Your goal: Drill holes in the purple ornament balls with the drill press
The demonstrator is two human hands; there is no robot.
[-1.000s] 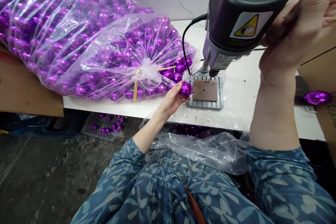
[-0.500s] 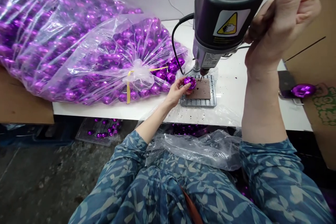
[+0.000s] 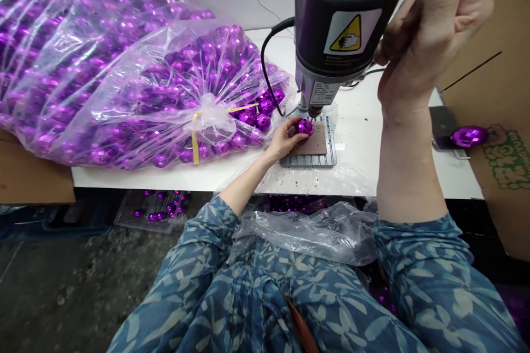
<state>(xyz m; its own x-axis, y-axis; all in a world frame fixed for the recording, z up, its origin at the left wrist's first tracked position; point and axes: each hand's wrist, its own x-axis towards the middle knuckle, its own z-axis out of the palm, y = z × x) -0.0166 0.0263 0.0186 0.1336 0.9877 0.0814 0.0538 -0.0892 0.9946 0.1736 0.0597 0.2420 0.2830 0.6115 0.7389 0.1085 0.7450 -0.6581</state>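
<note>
My left hand [image 3: 283, 140] pinches a shiny purple faceted ball [image 3: 304, 127] between thumb and fingers. It holds the ball over a brown board [image 3: 315, 143] on the slotted metal base [image 3: 331, 138] of a bench drill press [image 3: 348, 16]. The thin drill bit [image 3: 312, 119] points down right at the ball; whether it touches cannot be made out. High at the right, my right hand [image 3: 443, 11] is closed beside the drill's black housing, wrapped round its feed lever, which is mostly hidden by the fingers.
A large tied clear bag [image 3: 124, 77] of purple balls fills the table's left. Another purple ball [image 3: 470, 136] rests by a dark object at right, near a cardboard box [image 3: 488, 55]. Clear plastic sheeting [image 3: 306, 231] hangs at the front edge. Dark crumbs dot the white table [image 3: 356, 154].
My left hand has brought the purple ball rightward over the board, under the drill bit. My right hand stays closed at the lever. The whole view has shifted slightly.
</note>
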